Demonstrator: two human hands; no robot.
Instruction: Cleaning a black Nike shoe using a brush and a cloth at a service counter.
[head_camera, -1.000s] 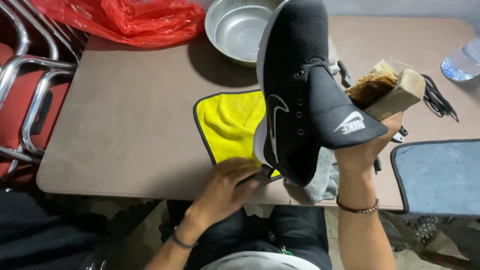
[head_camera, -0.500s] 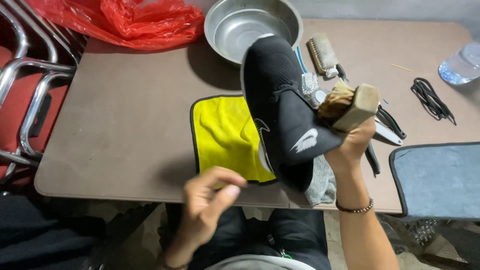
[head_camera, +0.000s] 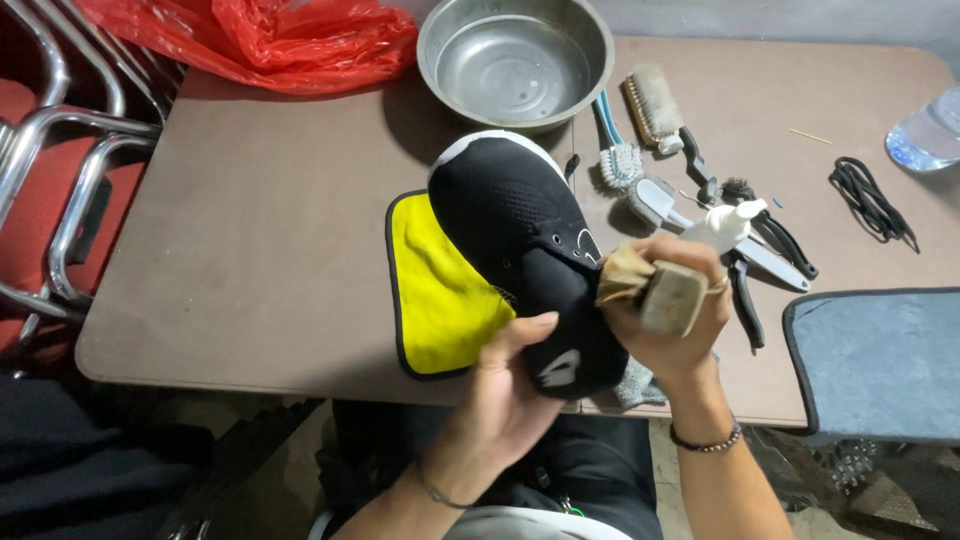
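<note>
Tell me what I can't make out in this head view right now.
- Yellow cloth: right part hidden under the black shoe.
- Wooden brush: bristles mostly covered by the right hand.
- Left hand: fingers hidden behind the shoe.
- Grey cloth: cut off by the right edge.

Matt black mesh shoe (head_camera: 520, 225), wooden bristle brush (head_camera: 668, 297), shiny metal bowl (head_camera: 515, 62), soft yellow cloth (head_camera: 432, 290).

Both forearms are bare, with no sleeves in view. The right hand (head_camera: 668, 330) wears a dark beaded bracelet at the wrist, the left hand (head_camera: 510, 395) a thin dark band. Dark trousers and a pale shirt hem show below.
</note>
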